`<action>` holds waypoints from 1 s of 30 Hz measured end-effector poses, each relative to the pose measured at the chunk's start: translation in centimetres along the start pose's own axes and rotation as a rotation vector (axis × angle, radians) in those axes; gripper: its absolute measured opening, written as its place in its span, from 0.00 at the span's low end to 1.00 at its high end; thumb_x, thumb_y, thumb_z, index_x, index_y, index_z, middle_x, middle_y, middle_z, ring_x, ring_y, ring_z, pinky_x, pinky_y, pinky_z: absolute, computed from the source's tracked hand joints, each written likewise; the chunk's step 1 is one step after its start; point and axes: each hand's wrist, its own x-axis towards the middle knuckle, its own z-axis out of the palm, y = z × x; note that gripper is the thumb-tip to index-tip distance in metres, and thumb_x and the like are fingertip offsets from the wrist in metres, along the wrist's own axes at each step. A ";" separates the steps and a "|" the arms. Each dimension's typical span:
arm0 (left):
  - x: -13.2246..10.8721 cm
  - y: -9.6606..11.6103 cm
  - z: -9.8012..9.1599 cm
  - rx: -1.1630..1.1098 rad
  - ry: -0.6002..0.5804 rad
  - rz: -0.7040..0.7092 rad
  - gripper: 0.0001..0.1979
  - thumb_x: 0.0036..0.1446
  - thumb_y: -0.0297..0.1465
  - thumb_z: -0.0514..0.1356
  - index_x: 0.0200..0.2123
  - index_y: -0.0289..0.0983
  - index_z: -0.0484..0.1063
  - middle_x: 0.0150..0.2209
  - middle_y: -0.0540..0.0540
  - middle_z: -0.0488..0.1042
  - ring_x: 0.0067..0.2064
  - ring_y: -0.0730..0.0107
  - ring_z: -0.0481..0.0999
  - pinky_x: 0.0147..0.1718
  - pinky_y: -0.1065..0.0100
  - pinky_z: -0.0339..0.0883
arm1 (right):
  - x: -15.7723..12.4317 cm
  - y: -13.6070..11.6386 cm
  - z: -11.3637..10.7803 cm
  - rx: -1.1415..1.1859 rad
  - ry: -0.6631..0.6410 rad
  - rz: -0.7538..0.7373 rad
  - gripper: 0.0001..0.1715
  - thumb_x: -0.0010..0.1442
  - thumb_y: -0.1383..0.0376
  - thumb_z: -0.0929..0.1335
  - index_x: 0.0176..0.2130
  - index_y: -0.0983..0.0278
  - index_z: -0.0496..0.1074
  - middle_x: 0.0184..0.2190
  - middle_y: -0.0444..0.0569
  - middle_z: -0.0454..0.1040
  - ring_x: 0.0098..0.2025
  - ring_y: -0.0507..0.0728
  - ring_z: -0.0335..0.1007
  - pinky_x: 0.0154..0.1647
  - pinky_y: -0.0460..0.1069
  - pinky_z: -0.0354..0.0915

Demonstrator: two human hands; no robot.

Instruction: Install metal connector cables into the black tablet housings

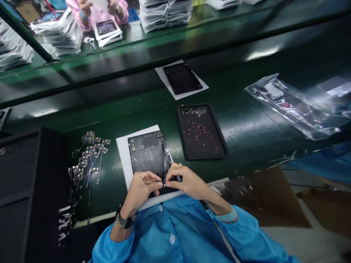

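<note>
Head view: small part (pixel 163 181) pinched at the near edge of the tablet shell (pixel 149 153).
I see left hand (pixel 141 189) and right hand (pixel 187 182) each closed to a narrow grip on it; the shell lies on a white sheet (pixel 123 153) on the green bench (pixel 241 124).

Bright blue smock (pixel 175 230), 2 white buttons (pixel 172 239) down the front, light blue elastic cuff (pixel 227 217) on the right sleeve, dark wristwatch (pixel 124 221) on the left wrist, left hand (pixel 141 188) and right hand (pixel 186 180) ungloved
</note>
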 end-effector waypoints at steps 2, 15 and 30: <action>-0.3 0.0 -0.2 0.050 0.008 0.002 0.09 0.44 0.33 0.66 0.28 0.33 0.75 0.19 0.47 0.74 0.21 0.69 0.72 0.23 0.71 0.63 | 0.0 -0.1 -0.2 -0.005 -0.001 -0.056 0.04 0.56 0.71 0.71 0.29 0.63 0.75 0.29 0.45 0.75 0.39 0.56 0.68 0.47 0.54 0.59; 6.7 7.1 -7.3 1.035 0.458 0.503 0.14 0.54 0.29 0.62 0.45 0.35 0.74 0.45 0.37 0.75 0.51 0.50 0.67 0.50 0.57 0.58 | 1.0 -0.5 -5.3 -0.103 0.400 -0.104 0.14 0.62 0.58 0.64 0.33 0.61 0.76 0.31 0.48 0.76 0.36 0.58 0.69 0.37 0.52 0.62; 21.2 22.5 -9.8 1.091 0.149 0.579 0.06 0.48 0.22 0.62 0.22 0.35 0.74 0.24 0.49 0.74 0.29 0.70 0.68 0.32 0.71 0.57 | 1.0 0.7 -8.3 -0.102 0.583 -0.063 0.17 0.63 0.54 0.63 0.32 0.59 0.76 0.30 0.49 0.77 0.33 0.59 0.72 0.35 0.52 0.66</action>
